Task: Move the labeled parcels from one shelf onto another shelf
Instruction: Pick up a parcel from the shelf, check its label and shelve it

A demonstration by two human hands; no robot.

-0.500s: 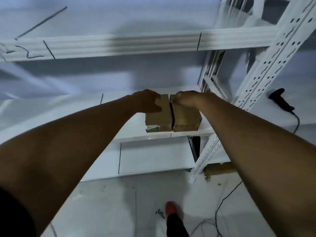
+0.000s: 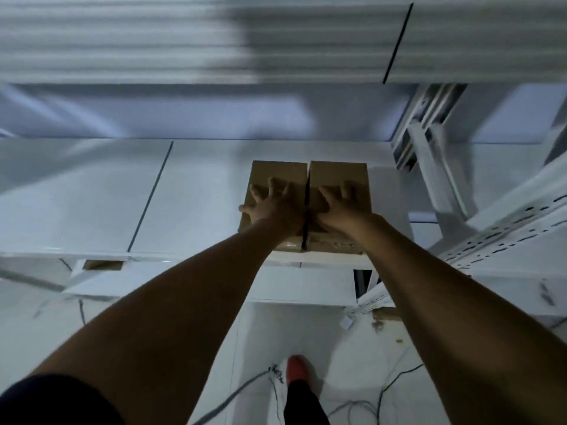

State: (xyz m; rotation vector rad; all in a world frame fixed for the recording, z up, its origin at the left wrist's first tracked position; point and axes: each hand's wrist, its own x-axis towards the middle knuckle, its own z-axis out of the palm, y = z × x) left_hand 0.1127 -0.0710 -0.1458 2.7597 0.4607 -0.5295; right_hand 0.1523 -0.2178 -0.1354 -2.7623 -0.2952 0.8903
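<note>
Two brown cardboard parcels stand side by side, touching, near the front edge of a white shelf (image 2: pixel 199 194). My left hand (image 2: pixel 273 204) lies flat on top of the left parcel (image 2: pixel 277 171), fingers spread and thumb at its left edge. My right hand (image 2: pixel 340 205) lies flat on the right parcel (image 2: pixel 337 173), fingers also spread. Neither hand is wrapped around a parcel. No label shows on the tops; the front faces are mostly hidden by my forearms.
A white upper shelf beam (image 2: pixel 184 41) runs overhead. A perforated white upright (image 2: pixel 506 234) stands at the right. A lower shelf (image 2: pixel 306 286) sits beneath. On the floor are my red shoe (image 2: pixel 297 371) and loose cables (image 2: pixel 352 406).
The view has moved closer and higher over the parcels. Both hands went from curled over the parcels' near top edges to lying flat on their tops with fingers spread.
</note>
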